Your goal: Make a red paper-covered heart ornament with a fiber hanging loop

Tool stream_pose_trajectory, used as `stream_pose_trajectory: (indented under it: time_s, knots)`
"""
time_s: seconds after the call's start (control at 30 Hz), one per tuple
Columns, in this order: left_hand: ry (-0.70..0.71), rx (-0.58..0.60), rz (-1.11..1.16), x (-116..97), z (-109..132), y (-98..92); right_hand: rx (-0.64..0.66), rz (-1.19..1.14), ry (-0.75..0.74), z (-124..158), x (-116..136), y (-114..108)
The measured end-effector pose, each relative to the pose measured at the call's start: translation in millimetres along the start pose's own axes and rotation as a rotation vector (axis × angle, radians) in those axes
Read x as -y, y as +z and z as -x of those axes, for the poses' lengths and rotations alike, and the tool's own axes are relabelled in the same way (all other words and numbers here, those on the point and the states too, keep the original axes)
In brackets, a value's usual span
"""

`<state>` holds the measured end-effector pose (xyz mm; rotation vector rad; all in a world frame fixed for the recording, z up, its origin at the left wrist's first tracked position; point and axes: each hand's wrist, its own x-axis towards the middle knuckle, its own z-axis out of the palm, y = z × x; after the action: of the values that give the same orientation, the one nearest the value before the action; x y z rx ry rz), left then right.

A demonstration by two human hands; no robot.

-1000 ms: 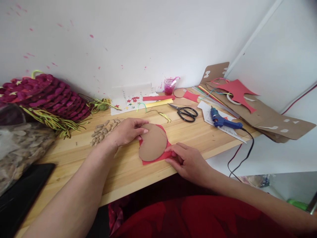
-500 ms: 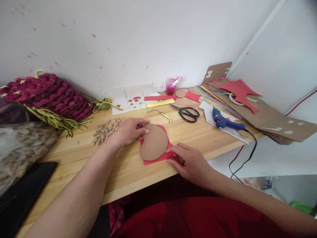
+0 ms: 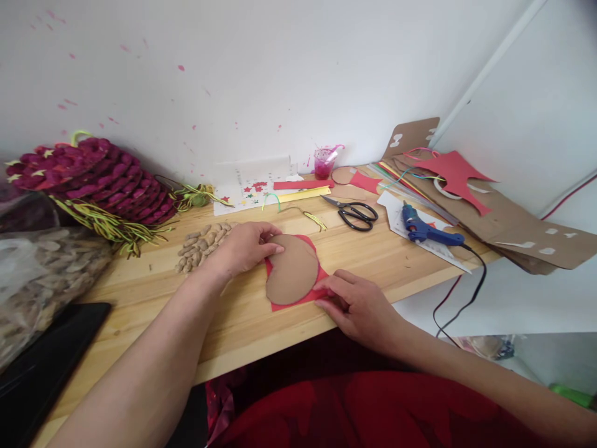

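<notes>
Brown, bean-shaped cardboard cutout [image 3: 293, 267] lies flat over a thin red sheet [image 3: 310, 298] on the pale wooden worktop [image 3: 233, 330], near its front edge. The left hand [image 3: 247, 249] has its thumb on the cutout's upper left; whether that grip pinches or merely presses, I cannot tell. The right hand [image 3: 361, 305] pinches the sheet's right corner.
</notes>
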<state>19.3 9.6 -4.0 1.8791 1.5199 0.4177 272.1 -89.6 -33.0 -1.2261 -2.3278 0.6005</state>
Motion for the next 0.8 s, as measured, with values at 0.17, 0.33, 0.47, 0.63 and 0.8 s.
stream_pose_trajectory:
  time_s: [0.17,0.33,0.47,0.63,0.8]
  knots:
    - [-0.016,-0.012,0.014,-1.1,2.2,-0.2,0.01,-0.002,0.005,-0.8,1.6,-1.6]
    - [-0.055,-0.03,-0.012,-5.0,3.2,-0.1,0.008,-0.001,0.007,-0.8,1.8,-2.2]
    - [-0.053,-0.033,0.006,-4.8,1.8,0.4,0.016,-0.009,0.007,-0.6,1.2,-2.3]
    - [-0.102,-0.026,0.058,-5.2,2.1,0.8,0.012,-0.012,0.009,-0.5,1.3,-2.3]
    - [-0.114,-0.042,0.089,-5.9,3.2,1.0,-0.004,-0.009,0.003,-0.2,1.3,-1.5]
